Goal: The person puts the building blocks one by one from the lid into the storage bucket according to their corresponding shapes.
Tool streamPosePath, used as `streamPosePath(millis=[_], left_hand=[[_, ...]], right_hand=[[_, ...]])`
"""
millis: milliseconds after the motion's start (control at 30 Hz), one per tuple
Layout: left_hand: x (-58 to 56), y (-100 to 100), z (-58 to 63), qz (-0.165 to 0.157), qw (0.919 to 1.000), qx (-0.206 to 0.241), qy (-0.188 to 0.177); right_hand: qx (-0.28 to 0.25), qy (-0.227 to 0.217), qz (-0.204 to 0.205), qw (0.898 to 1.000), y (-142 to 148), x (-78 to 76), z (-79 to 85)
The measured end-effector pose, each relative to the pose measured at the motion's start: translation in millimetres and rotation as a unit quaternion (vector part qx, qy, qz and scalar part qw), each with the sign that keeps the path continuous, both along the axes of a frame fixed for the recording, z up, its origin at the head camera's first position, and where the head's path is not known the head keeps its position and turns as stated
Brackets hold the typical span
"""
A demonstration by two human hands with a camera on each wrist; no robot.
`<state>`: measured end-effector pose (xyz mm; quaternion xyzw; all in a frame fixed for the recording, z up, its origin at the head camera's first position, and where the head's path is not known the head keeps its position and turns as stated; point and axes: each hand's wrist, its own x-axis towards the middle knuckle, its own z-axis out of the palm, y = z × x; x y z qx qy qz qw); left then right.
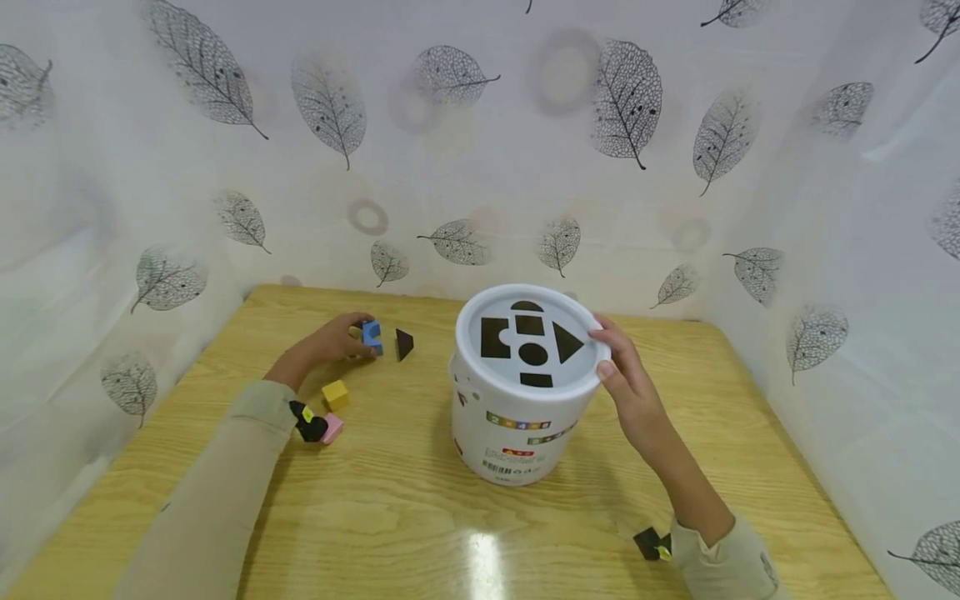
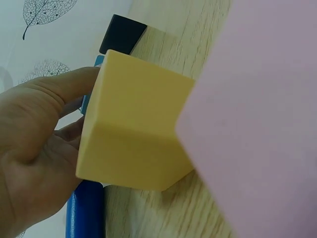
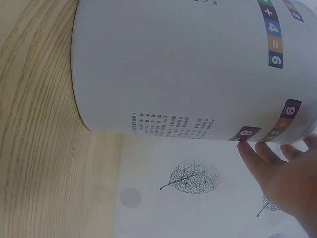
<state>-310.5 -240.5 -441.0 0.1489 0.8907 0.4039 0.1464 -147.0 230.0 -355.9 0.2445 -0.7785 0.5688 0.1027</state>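
Note:
My left hand (image 1: 341, 340) pinches a small blue block with a curved notch (image 1: 372, 336) at the table's far left. In the left wrist view a yellow block (image 2: 138, 119) hides most of the blue one. Just right of those fingertips lies a dark trapezoid block (image 1: 404, 343). My right hand (image 1: 630, 392) holds the rim of a white bucket (image 1: 517, 433) from the right side, thumb by the lid's edge. Its fingertips (image 3: 262, 148) lie against the bucket's printed wall. The pale lid (image 1: 498, 304) has several shaped holes, including a triangle and a circle.
Nearer than the left hand sit a yellow block (image 1: 335, 395) and a pink block (image 1: 332, 428) beside the sleeve. A blue cylinder (image 2: 85, 210) shows below the hand in the left wrist view. Leaf-patterned sheeting (image 1: 480, 192) surrounds the wooden table (image 1: 375, 517).

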Motion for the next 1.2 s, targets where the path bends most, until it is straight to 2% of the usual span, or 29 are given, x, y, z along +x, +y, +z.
streamPosePath(millis=[233, 367, 800, 1200], left_hand=[[5.8, 0.0, 5.7, 0.018, 0.9993, 0.032, -0.009], [12.8, -0.3, 13.8, 0.022, 0.9991, 0.037, 0.002], [35.0, 16.1, 46.3, 0.002, 0.9969, 0.068, 0.041], [68.2, 41.9, 88.4, -0.020, 0.9931, 0.073, 0.090]], right_hand=[[0.000, -0.001, 0.002, 1.000, 0.5, 0.8, -0.3], [0.001, -0.001, 0.001, 1.000, 0.9, 1.3, -0.9], [0.001, 0.003, 0.001, 1.000, 1.4, -0.1, -1.5], [-0.001, 0.002, 0.004, 1.000, 1.6, -0.5, -2.0]])
